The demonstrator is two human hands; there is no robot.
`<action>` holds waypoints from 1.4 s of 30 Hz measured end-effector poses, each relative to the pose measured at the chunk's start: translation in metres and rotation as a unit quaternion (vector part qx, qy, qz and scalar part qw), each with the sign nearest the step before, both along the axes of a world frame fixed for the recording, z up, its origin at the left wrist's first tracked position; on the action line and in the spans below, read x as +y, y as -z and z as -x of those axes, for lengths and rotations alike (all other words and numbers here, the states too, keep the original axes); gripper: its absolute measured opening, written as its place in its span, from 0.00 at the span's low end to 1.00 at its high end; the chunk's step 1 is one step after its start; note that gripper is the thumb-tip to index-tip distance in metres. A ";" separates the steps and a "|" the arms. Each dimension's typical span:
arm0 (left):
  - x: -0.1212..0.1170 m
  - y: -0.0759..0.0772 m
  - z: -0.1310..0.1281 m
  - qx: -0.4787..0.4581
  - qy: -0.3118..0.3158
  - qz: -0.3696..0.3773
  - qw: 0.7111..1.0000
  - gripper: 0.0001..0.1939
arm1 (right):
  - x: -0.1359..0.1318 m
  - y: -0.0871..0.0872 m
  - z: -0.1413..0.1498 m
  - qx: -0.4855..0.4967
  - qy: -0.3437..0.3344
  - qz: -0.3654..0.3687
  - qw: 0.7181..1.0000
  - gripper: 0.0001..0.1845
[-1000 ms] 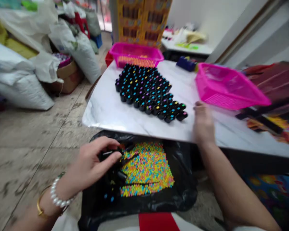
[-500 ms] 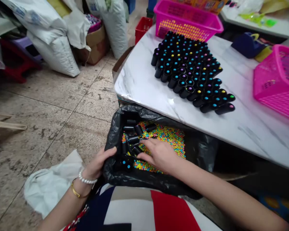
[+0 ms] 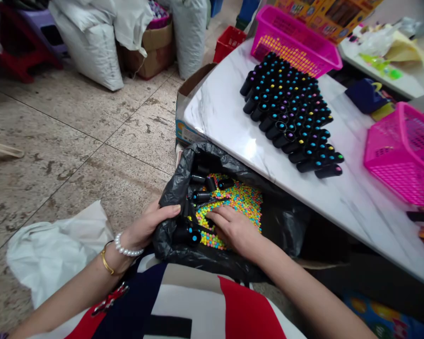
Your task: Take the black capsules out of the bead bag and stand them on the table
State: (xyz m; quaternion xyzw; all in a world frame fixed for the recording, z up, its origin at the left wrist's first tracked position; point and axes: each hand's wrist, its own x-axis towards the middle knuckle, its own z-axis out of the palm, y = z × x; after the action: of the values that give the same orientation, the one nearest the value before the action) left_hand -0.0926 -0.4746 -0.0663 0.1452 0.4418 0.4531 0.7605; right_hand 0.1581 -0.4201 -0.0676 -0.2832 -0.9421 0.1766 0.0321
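My left hand [image 3: 150, 225] grips the left rim of a box lined with a black plastic bag [image 3: 175, 186], thumb over the edge and fingers hidden outside. Inside lie small multicoloured beads [image 3: 247, 200] and several black tubes [image 3: 202, 196], mostly toward the left side. My right hand [image 3: 237, 230] reaches into the beads with its fingers curled and close together. Something dark shows at its fingertips, but I cannot make out whether it is held. Two tubes with blue dots on their ends [image 3: 194, 237] rest in the near left corner.
A marble-patterned table [image 3: 212, 110] overhangs the box's far side. On it stand many black tubes with coloured dots [image 3: 286, 106] in a block, plus a pink basket [image 3: 300, 37] behind and another pink basket [image 3: 403, 150] at right. White sacks [image 3: 99, 52] and a white bag [image 3: 60, 252] lie on the floor.
Several tubes around my right hand have shifted, baring more beads at its fingertips. The hand's fingers are more curled. My left hand stays on the rim; the whole view has swung.
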 end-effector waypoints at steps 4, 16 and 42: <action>0.001 0.003 0.001 -0.015 0.009 -0.010 1.000 0.27 | -0.005 -0.006 -0.005 0.099 0.075 0.126 0.984 0.18; 0.001 0.015 0.007 0.014 0.013 0.053 0.998 0.11 | -0.004 -0.021 -0.027 0.245 0.211 0.229 0.918 0.14; 0.003 0.018 0.007 0.007 -0.006 0.084 0.996 0.12 | -0.016 -0.025 -0.045 0.362 0.258 0.258 0.858 0.19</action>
State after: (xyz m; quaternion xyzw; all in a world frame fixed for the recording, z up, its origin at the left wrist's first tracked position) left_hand -0.1000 -0.4711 -0.0841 0.0813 0.4846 0.4176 0.7643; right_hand 0.2034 -0.4361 -0.0427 -0.4303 -0.6775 0.4891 0.3414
